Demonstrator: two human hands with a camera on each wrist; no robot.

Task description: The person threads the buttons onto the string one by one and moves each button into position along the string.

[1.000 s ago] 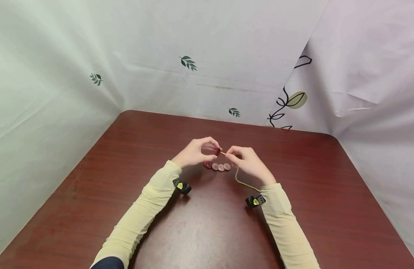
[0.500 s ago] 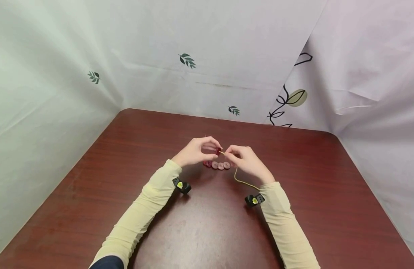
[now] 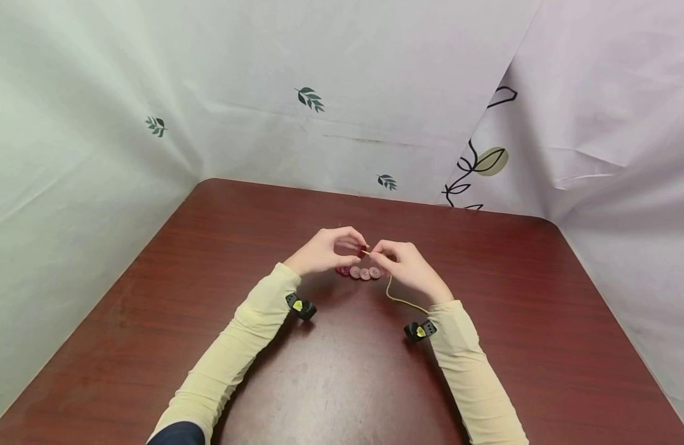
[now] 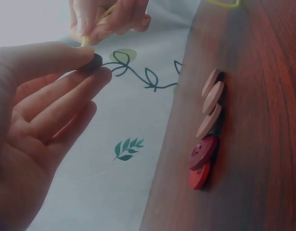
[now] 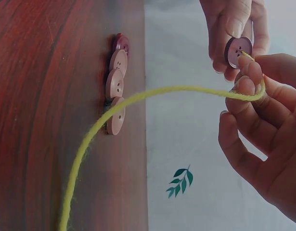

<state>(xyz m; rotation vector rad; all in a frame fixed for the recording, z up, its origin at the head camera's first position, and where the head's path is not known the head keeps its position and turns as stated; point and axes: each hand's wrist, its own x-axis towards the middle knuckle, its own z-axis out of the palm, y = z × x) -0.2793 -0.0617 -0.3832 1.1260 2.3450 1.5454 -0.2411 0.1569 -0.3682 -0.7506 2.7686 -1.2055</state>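
Note:
My left hand pinches a dark red button by its edges, between thumb and fingers, above the table. In the right wrist view the button's holed face is turned to my right hand. Between its thumb and fingers my right hand pinches a yellow yarn, close to the tip. That tip meets the button at one of its holes; whether it passes through cannot be told. From the fingers the yarn loops down toward the right sleeve. Below the hands lies a row of buttons, pinkish ones at right, red ones at left.
The brown wooden table carries the row of buttons near its middle. White cloth with leaf prints hangs behind the table and at both sides. A small black camera sits on each wrist.
The button in my left hand has shifted and tilted slightly, and the yarn tip has come closer to it. Both hands have otherwise kept nearly the same place.

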